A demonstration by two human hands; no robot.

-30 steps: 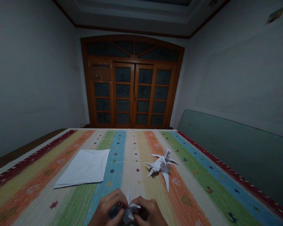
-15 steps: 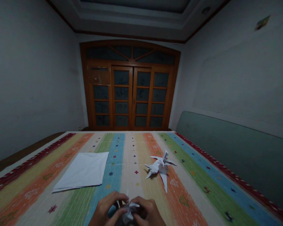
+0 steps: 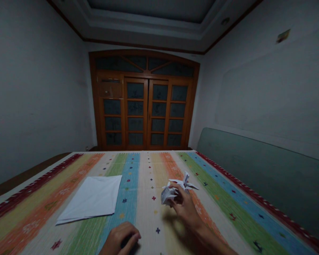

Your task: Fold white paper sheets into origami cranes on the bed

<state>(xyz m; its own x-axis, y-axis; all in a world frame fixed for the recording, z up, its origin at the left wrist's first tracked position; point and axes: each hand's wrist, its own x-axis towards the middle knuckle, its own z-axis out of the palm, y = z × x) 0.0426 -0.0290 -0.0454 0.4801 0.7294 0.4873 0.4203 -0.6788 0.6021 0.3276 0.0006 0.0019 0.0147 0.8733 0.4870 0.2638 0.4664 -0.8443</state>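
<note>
The right hand (image 3: 182, 205) stretches from the near edge of the striped cloth (image 3: 146, 166) toward its middle, fingers half closed over a white folded paper figure (image 3: 168, 195), taking it from above. Paper points (image 3: 186, 180) stick out behind the fingers; whether they belong to that figure or a second one is hidden. The left hand (image 3: 119, 239) lies curled by the near edge, and its fingers hide whether it has hold of anything. One stack of white paper (image 3: 90, 200) lies flat toward the left edge, well apart from the hands' work, its sheets too closely squared to count
</note>
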